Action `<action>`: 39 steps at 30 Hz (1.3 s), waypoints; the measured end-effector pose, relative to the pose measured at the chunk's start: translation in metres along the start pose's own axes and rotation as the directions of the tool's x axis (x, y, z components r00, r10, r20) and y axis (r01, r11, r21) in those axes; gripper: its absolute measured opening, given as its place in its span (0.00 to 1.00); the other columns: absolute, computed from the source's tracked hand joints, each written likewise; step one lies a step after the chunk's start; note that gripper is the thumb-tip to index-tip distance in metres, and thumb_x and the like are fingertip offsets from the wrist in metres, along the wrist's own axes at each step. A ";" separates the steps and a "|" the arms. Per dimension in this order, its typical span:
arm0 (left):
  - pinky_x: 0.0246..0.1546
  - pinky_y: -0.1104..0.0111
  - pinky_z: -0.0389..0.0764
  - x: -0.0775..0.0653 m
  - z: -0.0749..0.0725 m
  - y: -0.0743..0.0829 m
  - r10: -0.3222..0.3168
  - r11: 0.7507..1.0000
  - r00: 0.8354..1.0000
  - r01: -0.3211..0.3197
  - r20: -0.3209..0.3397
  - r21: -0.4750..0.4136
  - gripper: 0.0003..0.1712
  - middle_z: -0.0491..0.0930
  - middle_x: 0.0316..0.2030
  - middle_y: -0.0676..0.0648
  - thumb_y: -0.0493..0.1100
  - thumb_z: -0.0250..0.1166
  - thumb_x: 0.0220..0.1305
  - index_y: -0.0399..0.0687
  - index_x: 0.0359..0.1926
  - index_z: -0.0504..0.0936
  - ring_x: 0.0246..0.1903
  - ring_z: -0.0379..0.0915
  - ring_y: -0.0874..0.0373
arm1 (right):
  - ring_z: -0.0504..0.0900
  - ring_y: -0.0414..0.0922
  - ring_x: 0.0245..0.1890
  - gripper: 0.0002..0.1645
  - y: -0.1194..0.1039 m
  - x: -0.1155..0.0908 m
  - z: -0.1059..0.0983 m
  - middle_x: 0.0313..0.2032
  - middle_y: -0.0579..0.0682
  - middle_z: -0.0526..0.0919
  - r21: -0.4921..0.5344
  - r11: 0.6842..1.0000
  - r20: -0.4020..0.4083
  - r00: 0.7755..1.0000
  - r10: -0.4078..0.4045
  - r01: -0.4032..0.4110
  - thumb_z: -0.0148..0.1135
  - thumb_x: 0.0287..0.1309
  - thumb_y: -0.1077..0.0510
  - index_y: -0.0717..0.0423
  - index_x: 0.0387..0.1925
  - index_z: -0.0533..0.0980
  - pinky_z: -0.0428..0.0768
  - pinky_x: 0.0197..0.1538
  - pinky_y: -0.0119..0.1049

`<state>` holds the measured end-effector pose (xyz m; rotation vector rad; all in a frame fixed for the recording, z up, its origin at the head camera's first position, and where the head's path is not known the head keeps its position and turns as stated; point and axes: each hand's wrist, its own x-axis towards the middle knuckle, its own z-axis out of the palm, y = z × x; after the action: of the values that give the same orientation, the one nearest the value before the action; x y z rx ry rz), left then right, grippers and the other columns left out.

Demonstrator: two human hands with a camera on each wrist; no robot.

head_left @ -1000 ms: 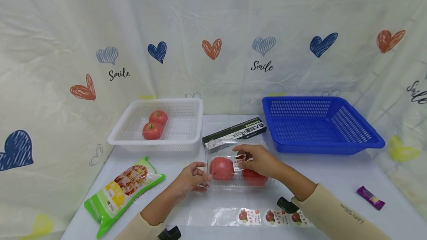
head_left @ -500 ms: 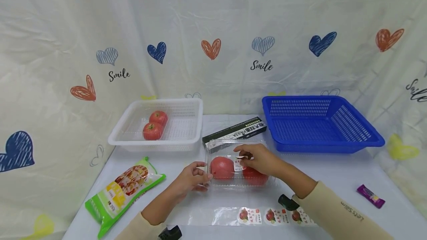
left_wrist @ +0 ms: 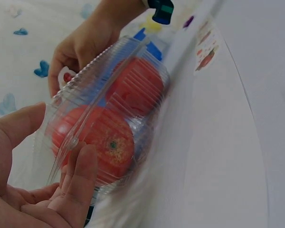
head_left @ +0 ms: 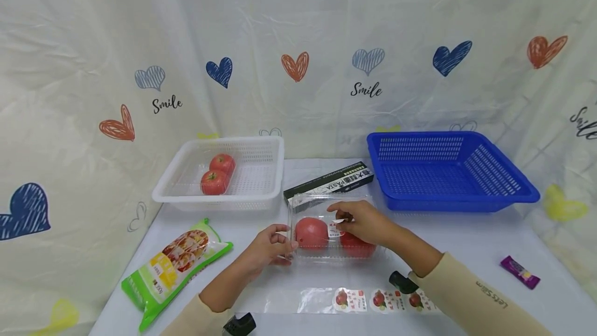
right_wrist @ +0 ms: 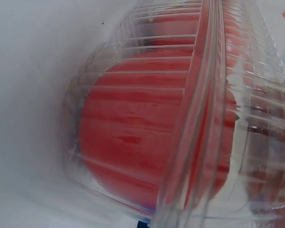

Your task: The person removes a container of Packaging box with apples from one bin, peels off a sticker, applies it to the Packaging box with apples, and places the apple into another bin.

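Observation:
A clear plastic clamshell box (head_left: pixel 322 259) sits lid up in the middle of the table, with two red apples (head_left: pixel 311 233) inside. My left hand (head_left: pixel 268 248) holds its left end, thumb on one side and fingertips on the other, as the left wrist view shows. Over the lid, my right hand (head_left: pixel 366 223) pinches a small white sticker (head_left: pixel 333 229) printed with a red fruit. The sticker lies against the lid between the apples, partly hidden by the fingers. In the right wrist view an apple (right_wrist: pixel 133 128) shows large through the ribbed plastic wall.
A clear strip of stickers (head_left: pixel 350 299) lies in front. Behind the clamshell is a black pasta box (head_left: pixel 326 183). White basket (head_left: pixel 252 170) with two packed apples stands back left; blue basket (head_left: pixel 448 170) back right. A green food bag (head_left: pixel 172 263) lies left, a purple packet (head_left: pixel 520 272) right.
Both hands stay nearly in place at the clamshell box. The right fingertips and the sticker have shifted very slightly to the right on the lid.

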<state>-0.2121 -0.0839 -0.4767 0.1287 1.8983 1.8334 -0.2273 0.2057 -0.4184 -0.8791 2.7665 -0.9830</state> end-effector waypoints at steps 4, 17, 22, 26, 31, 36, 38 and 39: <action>0.39 0.58 0.84 0.001 0.001 0.001 0.005 1.000 1.000 -0.005 0.007 -0.006 0.41 0.78 0.38 0.42 0.48 0.74 0.56 0.37 0.63 0.64 0.34 0.81 0.51 | 0.81 0.44 0.44 0.28 0.001 0.004 -0.006 0.39 0.41 0.82 -0.007 0.999 0.068 0.997 0.046 -0.045 0.70 0.54 0.64 0.51 0.58 0.76 0.81 0.48 0.41; 0.40 0.58 0.83 0.003 0.001 0.001 -0.010 1.000 1.000 0.010 0.021 -0.019 0.39 0.78 0.39 0.42 0.46 0.73 0.57 0.37 0.63 0.63 0.34 0.81 0.51 | 0.78 0.44 0.52 0.32 0.007 0.015 -0.015 0.48 0.39 0.81 -0.039 0.992 0.223 0.966 0.128 -0.122 0.75 0.50 0.52 0.47 0.58 0.77 0.79 0.53 0.45; 0.39 0.58 0.83 0.002 0.001 0.003 -0.016 1.000 1.000 0.016 0.008 -0.011 0.39 0.79 0.38 0.42 0.45 0.72 0.58 0.38 0.64 0.63 0.34 0.81 0.51 | 0.78 0.43 0.50 0.38 0.001 0.021 -0.006 0.44 0.38 0.82 -0.098 0.978 0.168 0.965 0.199 -0.185 0.76 0.47 0.43 0.42 0.61 0.75 0.78 0.52 0.46; 0.40 0.58 0.83 0.002 0.000 0.004 -0.019 1.000 1.000 0.019 0.017 -0.016 0.39 0.80 0.36 0.43 0.46 0.72 0.58 0.39 0.64 0.63 0.33 0.80 0.51 | 0.77 0.44 0.50 0.41 -0.006 0.024 -0.001 0.42 0.38 0.82 -0.144 0.960 0.113 0.960 0.257 -0.240 0.75 0.45 0.40 0.42 0.62 0.74 0.78 0.52 0.46; 0.40 0.59 0.83 0.002 -0.001 0.003 -0.030 0.999 0.999 0.030 0.023 -0.024 0.38 0.80 0.36 0.41 0.46 0.72 0.58 0.40 0.63 0.62 0.32 0.79 0.51 | 0.78 0.45 0.43 0.43 -0.011 0.030 0.001 0.39 0.43 0.81 -0.179 0.938 0.054 0.949 0.311 -0.298 0.74 0.44 0.36 0.44 0.62 0.74 0.81 0.46 0.45; 0.39 0.58 0.83 0.002 0.000 0.001 -0.029 0.999 0.999 0.031 0.034 -0.034 0.39 0.80 0.34 0.42 0.47 0.73 0.57 0.40 0.62 0.62 0.31 0.79 0.52 | 0.76 0.42 0.29 0.38 -0.009 0.033 0.003 0.28 0.42 0.78 -0.199 0.926 -0.008 0.945 0.326 -0.321 0.73 0.48 0.37 0.47 0.58 0.74 0.77 0.31 0.36; 0.39 0.58 0.84 0.001 0.001 0.000 -0.023 0.999 0.999 0.024 0.035 -0.039 0.39 0.79 0.33 0.43 0.47 0.73 0.57 0.39 0.62 0.62 0.31 0.79 0.52 | 0.75 0.42 0.26 0.35 -0.008 0.034 0.004 0.26 0.42 0.77 -0.194 0.922 -0.040 0.942 0.334 -0.335 0.72 0.49 0.38 0.49 0.56 0.75 0.75 0.28 0.36; 0.39 0.58 0.84 0.001 0.001 0.000 -0.022 0.999 0.999 0.024 0.034 -0.042 0.40 0.79 0.33 0.43 0.47 0.73 0.57 0.39 0.62 0.62 0.31 0.79 0.52 | 0.75 0.42 0.25 0.33 -0.007 0.034 0.005 0.25 0.42 0.77 -0.191 0.919 -0.056 0.939 0.340 -0.345 0.72 0.50 0.39 0.49 0.54 0.75 0.74 0.27 0.36</action>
<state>-0.2125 -0.0829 -0.4768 0.1220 1.8291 1.8435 -0.2508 0.1797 -0.4140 -0.3746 2.9320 -0.6698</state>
